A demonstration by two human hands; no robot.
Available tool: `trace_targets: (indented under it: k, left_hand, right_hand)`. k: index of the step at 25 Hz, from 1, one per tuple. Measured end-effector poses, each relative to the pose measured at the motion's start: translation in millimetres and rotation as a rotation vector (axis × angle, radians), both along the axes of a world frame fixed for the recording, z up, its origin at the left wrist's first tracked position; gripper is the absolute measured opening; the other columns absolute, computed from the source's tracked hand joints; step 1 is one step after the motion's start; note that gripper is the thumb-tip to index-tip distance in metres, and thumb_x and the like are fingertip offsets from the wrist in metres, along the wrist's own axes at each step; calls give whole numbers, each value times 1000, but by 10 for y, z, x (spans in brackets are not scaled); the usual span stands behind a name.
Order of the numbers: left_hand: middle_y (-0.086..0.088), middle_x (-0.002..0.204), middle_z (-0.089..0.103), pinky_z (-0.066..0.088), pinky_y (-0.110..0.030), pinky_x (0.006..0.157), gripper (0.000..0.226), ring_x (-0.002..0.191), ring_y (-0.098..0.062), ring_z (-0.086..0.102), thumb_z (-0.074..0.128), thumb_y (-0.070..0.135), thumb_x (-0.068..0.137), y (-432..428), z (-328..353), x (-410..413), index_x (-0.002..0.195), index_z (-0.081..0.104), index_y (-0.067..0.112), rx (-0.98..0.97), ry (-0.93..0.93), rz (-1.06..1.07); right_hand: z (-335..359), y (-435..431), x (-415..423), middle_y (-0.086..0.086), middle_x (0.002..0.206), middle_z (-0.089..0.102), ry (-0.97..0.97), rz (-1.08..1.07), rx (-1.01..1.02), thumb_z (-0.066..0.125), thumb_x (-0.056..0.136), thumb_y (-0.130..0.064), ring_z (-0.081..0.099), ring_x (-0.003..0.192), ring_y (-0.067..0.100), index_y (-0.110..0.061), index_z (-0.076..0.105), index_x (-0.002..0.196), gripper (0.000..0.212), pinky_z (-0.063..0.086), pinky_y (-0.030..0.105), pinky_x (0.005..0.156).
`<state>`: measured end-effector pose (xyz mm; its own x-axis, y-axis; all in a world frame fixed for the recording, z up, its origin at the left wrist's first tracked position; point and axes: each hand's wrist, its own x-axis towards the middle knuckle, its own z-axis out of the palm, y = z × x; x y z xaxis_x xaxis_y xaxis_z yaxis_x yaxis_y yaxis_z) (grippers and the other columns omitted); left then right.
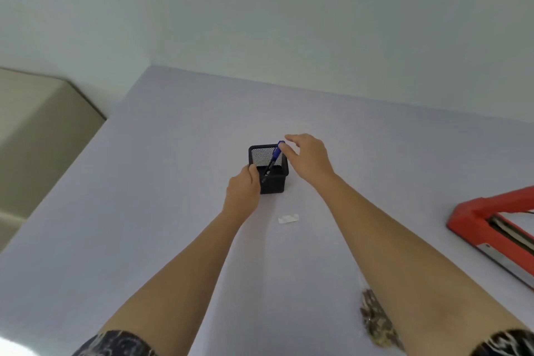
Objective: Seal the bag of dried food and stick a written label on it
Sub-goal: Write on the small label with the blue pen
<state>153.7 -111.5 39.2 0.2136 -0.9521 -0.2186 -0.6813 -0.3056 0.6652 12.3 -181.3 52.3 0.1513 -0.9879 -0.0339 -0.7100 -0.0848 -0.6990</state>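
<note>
Near the middle of the pale lilac surface (173, 182) stands a black square wire-mesh holder (273, 183), with a blue-capped marker pen (276, 153) leaning in it. The left hand (242, 191) grips the holder's near corner, fingers curled round it. The right hand (310, 157) hovers at the pen's cap, fingers spread and loose; whether the thumb touches it is unclear. A small white paper label (288, 218) lies just nearer. Off right, a red bar-shaped heat sealer (474, 211) is cut by the frame. The bag of brown dried food (375, 324) lies close in, mostly hidden beneath the right forearm.
</note>
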Motion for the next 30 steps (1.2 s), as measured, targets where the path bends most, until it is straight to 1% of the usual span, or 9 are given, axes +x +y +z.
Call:
trace_targets:
  k: [6,10,12,15,19,22,25,28,30]
  left_hand:
    - [-19,106,58,34,-29,67,28,79,-28,48,29,15,99,-37,-61,20,111,48,-2,12,-32,65]
    - [-20,95,57,43,-43,71,34,84,-36,52,27,25,99,-25,5,72,101,47,-3,4,96,54]
    - [-22,106,58,42,-46,84,50,98,-38,52,23,38,98,-64,176,132,107,48,-5,-174,222,156]
    - [4,120,52,34,-18,84,40,101,-9,48,32,35,99,-7,572,106,124,51,10,-316,230,-9]
    - [6,87,59,42,-8,60,23,71,-3,54,48,33,94,185,838,-204,110,58,18,-240,212,-256]
    - [1,73,58,42,-13,56,18,61,-7,52,48,26,95,307,945,-398,86,57,14,-317,224,-212]
    - [-5,74,63,44,-15,59,23,67,-19,59,46,22,96,446,1032,-559,85,60,7,-392,249,-247]
    - [-11,76,64,47,-36,67,28,71,-26,59,44,23,97,570,1086,-725,86,60,2,-416,205,-335]
    - [-9,70,61,45,-34,61,27,63,-21,54,46,25,96,632,1134,-816,83,58,5,-466,192,-314]
  right_hand:
    - [-2,-53,160,1,103,71,-233,-55,-3,66,84,-23,63,98,10,-14,69,100,19,42,14,86]
    - [405,-10,19,-5,87,69,-329,-124,-100,64,86,-24,62,83,2,-15,69,101,18,45,10,79]
    - [677,6,-139,-11,83,66,-376,-164,-145,63,87,-25,61,76,-6,-15,69,99,17,45,5,74]
    - [976,24,-346,-16,80,65,-432,-193,-170,62,87,-26,59,71,-14,-17,68,97,15,41,0,68]
    - [1273,154,-511,-10,83,67,-469,-222,-204,61,88,-27,60,72,-12,-19,68,95,13,42,1,67]
    - [1416,310,-591,-7,86,70,-514,-257,-222,59,89,-31,62,78,-5,-22,66,95,13,44,4,69]
    - [1478,485,-629,-5,81,68,-601,-306,-183,56,89,-41,62,67,5,-23,62,94,20,49,23,69]
    - [1451,692,-629,-9,59,59,-515,-307,-98,52,88,-50,49,48,3,-15,62,71,40,41,24,60]
    - [1419,802,-629,-10,45,54,-490,-337,-64,54,89,-44,47,42,1,-15,57,53,46,39,21,55]
